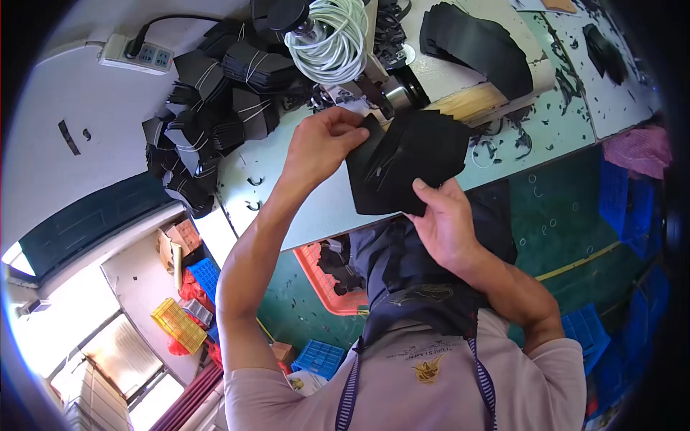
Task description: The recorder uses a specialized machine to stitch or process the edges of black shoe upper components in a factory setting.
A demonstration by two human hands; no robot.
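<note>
Between my hands, in front of a small bench machine (401, 91), is a fanned stack of thin black cut pieces (420, 154). My left hand (321, 146) is closed at the upper left of the stack, pinching the edge of one black piece (365, 147) between thumb and fingertips, close to the machine. From below right, my right hand (447, 219) grips the lower edge of the stack, thumb on top and the other fingers mostly hidden beneath. The stack reaches over the near edge of the pale table (287, 197).
Tied bundles of black pieces (251, 68) are heaped at the left. A white cable coil (332, 47) hangs by the machine. Another black stack (478, 47) lies beyond it, with scraps around. An orange basket (327, 291) stands below the table; a power strip (144, 54) sits far left.
</note>
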